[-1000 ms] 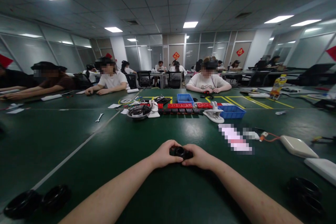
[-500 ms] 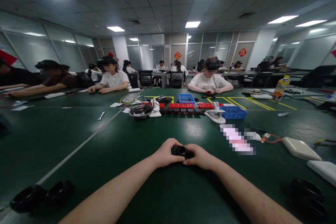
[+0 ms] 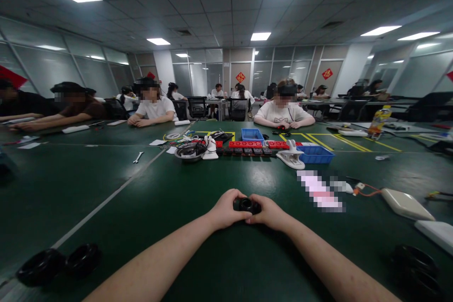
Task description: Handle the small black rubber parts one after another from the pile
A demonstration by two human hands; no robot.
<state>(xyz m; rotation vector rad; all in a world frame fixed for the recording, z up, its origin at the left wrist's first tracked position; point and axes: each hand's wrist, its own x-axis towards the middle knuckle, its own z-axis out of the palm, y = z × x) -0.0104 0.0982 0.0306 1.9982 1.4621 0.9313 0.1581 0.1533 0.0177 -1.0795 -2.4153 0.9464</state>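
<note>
Between my hands, low over the green table (image 3: 170,226), is a small black part with a round hole (image 3: 247,205); its exact kind is unclear. My left hand (image 3: 228,208) curls round its left side, thumb at the near edge and fingers at the far edge. On the other side my right hand (image 3: 268,211) grips it the same way, and the two thumbs almost meet in front. Some of the part is hidden by fingers. Two glossy black rings (image 3: 41,267) lie at the near left, and more black rings (image 3: 415,260) at the near right.
Ahead stand red power strips (image 3: 246,144), a metal bowl of cables (image 3: 189,150), a white clip stand (image 3: 291,155) and blue bins (image 3: 314,154). A wrench (image 3: 138,157) lies left, a beige box (image 3: 406,204) right. Co-workers (image 3: 284,112) sit across the table.
Both hands keep their hold on the black part. It has turned or shifted slightly between the fingers, with more of its left side showing. The view has tilted a little.
</note>
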